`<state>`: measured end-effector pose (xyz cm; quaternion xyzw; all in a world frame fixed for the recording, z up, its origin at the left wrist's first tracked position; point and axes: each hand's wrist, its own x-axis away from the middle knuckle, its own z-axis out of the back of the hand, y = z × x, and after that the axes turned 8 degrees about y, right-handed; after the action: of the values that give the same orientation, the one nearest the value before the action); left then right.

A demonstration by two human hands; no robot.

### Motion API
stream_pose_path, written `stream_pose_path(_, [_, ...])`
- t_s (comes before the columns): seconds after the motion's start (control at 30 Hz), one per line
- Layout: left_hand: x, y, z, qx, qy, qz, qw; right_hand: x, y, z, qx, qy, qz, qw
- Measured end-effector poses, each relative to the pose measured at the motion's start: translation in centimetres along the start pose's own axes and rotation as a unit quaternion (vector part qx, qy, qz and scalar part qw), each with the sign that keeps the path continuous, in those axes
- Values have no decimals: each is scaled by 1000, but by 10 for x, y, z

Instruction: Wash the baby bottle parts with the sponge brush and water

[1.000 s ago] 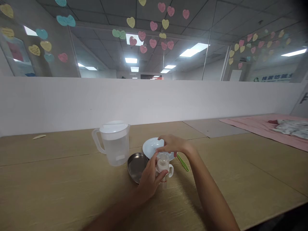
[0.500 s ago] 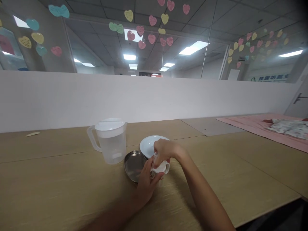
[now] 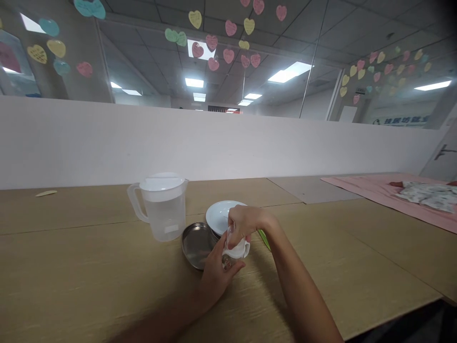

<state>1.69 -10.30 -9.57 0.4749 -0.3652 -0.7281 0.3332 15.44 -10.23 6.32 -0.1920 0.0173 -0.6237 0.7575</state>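
Note:
My left hand [image 3: 216,272] curves round the side of a small cup-like container [image 3: 236,251], its thumb stretched along the near side. The container is white at the top, with a white loop on its right and small reddish specks lower down. My right hand [image 3: 243,223] is closed and bent down into or onto the container's top. A clear or whitish piece shows beside its fingers; what they grip is hidden. Left of the hands lies a round metal dish [image 3: 197,247]. A white plate [image 3: 218,215] sits just behind them, partly covered by my right hand.
A clear plastic jug [image 3: 166,214] with a white lid stands left of the dishes. A green object [image 3: 264,239] shows partly behind my right wrist. Pink cloth [image 3: 364,190] with a patterned fabric [image 3: 428,194] lies far right. A white wall [image 3: 228,147] edges the wooden table [image 3: 89,276].
The view has shifted slightly. The green object now shows beside my right wrist, and more of the container's speckled lower part is visible. Both hands stay at the container.

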Motion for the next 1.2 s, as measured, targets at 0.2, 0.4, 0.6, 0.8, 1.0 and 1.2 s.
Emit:
stream_pose_path(0.2, [5,-3,-5,19,10,20,1000,2,8,4,-66,-32,2,997])
stream_pose_path(0.4, [1,-7,-5,44,8,30,999,0,5,-1,-39,19,-42,998])
stream_pose_path(0.6, [0,-6,-2,49,10,2,999,22,-4,5,15,115,11,993])
stream_pose_path(0.8, [1,-3,-2,46,17,3,999,66,22,23,-47,232,35,971])
stream_pose_path(1.0, [4,6,-3,26,-11,-5,1000,44,51,22,-61,240,-11,969])
stream_pose_path(1.2, [3,11,-2,34,-18,-6,999,-26,58,0,33,172,-66,982])
